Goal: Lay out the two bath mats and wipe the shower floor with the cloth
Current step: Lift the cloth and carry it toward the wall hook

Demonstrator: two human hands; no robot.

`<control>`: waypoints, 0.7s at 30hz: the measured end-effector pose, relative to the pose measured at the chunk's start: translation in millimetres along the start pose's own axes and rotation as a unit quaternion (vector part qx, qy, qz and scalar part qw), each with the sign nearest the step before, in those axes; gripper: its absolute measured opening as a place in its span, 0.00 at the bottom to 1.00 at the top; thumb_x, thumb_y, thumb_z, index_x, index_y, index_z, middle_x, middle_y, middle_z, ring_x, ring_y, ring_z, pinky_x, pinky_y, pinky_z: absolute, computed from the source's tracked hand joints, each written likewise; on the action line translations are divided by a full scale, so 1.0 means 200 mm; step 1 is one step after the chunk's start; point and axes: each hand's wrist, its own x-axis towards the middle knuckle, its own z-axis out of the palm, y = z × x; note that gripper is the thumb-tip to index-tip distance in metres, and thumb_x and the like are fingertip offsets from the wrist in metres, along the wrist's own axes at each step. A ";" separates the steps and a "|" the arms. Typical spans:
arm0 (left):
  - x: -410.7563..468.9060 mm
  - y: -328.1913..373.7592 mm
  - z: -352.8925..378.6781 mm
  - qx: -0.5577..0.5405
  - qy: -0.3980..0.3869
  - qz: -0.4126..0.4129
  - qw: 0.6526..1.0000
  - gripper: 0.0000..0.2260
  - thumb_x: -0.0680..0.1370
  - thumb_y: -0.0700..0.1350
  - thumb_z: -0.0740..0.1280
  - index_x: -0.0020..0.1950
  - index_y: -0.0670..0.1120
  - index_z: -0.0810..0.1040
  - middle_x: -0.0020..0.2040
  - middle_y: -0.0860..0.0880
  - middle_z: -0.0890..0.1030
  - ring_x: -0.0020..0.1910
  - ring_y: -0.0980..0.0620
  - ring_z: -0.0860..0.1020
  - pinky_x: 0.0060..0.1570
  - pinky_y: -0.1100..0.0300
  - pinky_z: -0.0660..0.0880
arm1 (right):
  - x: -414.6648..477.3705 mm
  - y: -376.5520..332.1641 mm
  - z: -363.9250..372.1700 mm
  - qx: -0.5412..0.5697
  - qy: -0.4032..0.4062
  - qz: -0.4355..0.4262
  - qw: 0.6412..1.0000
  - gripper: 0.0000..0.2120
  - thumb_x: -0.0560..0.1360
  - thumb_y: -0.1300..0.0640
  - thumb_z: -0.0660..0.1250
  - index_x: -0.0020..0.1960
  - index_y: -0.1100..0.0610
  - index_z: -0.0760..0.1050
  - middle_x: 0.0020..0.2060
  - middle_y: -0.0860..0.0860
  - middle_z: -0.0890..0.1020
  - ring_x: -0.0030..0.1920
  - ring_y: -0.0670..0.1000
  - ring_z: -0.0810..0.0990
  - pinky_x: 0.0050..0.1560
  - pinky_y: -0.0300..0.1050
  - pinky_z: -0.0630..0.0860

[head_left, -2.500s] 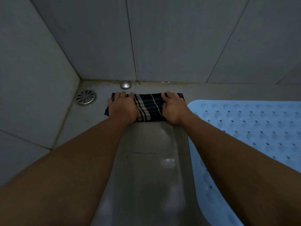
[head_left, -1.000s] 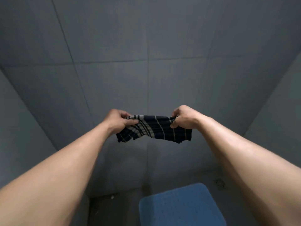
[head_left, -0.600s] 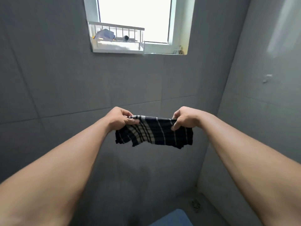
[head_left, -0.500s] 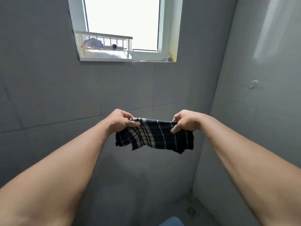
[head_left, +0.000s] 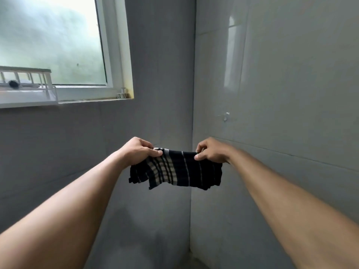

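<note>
A dark cloth with pale stripes (head_left: pixel 178 170) hangs in the air in front of a grey tiled corner. My left hand (head_left: pixel 138 151) pinches its top left edge between thumb and curled fingers. My right hand (head_left: pixel 210 152) pinches the top right edge the same way. The cloth is stretched between both hands at chest height and droops below them. Neither bath mat nor the shower floor is in view.
A white-framed frosted window (head_left: pixel 58 43) is at the upper left, with a white wire shelf (head_left: pixel 29 88) on its sill. A small wall fitting (head_left: pixel 225 116) sticks out of the right wall. Grey tiled walls meet in a corner ahead.
The cloth has gone from lying flat on the shower floor under both hands to being held up in the air. The view has risen and turned right; the blue mat has left the frame.
</note>
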 end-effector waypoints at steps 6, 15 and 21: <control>0.40 0.16 0.16 0.022 -0.036 0.042 0.998 0.07 0.71 0.52 0.77 0.43 0.49 0.88 0.41 0.50 0.86 0.43 0.52 0.85 0.50 0.56 0.81 | 0.16 0.17 -0.21 -0.046 0.015 0.038 0.998 0.08 0.77 0.58 0.70 0.55 0.56 0.81 0.48 0.51 0.79 0.52 0.51 0.77 0.52 0.41 0.69; 1.09 0.38 0.34 0.071 -0.140 0.142 0.977 0.05 0.75 0.52 0.74 0.43 0.52 0.85 0.44 0.52 0.84 0.47 0.53 0.81 0.49 0.60 0.75 | 0.50 0.41 -0.47 -0.044 0.087 0.109 0.989 0.10 0.76 0.62 0.70 0.57 0.56 0.80 0.46 0.50 0.80 0.48 0.50 0.78 0.43 0.41 0.71; 1.53 0.46 0.58 0.077 -0.124 0.216 0.965 0.04 0.77 0.47 0.71 0.47 0.52 0.85 0.46 0.55 0.82 0.49 0.54 0.79 0.52 0.59 0.73 | 0.72 0.60 -0.55 -0.044 0.137 0.149 0.978 0.08 0.77 0.56 0.70 0.56 0.54 0.80 0.44 0.46 0.78 0.48 0.49 0.78 0.46 0.41 0.70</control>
